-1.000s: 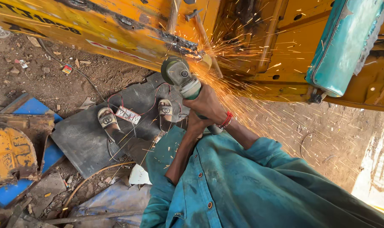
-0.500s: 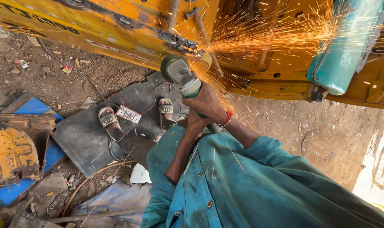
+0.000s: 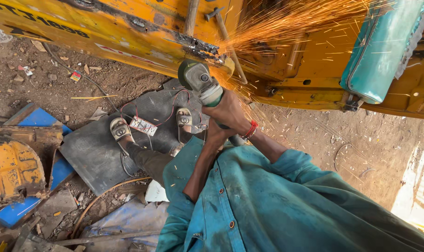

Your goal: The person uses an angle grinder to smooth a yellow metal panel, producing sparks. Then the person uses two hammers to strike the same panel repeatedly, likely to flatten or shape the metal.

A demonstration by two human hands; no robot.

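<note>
Both hands (image 3: 226,119) hold a tight grip on the grey-headed angle grinder (image 3: 200,84); its sparks (image 3: 291,21) now fan wider across the yellow metal vehicle body (image 3: 128,32).

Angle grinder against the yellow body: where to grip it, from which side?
Grip the angle grinder on its slim rear barrel, coming from behind and below, as the right hand and left hand do. The disc end points into the yellow vehicle body, throwing sparks away.

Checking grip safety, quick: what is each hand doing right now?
Right hand: closed around the grinder.
Left hand: on the grinder's rear, mostly hidden; grip cannot be told.
</note>
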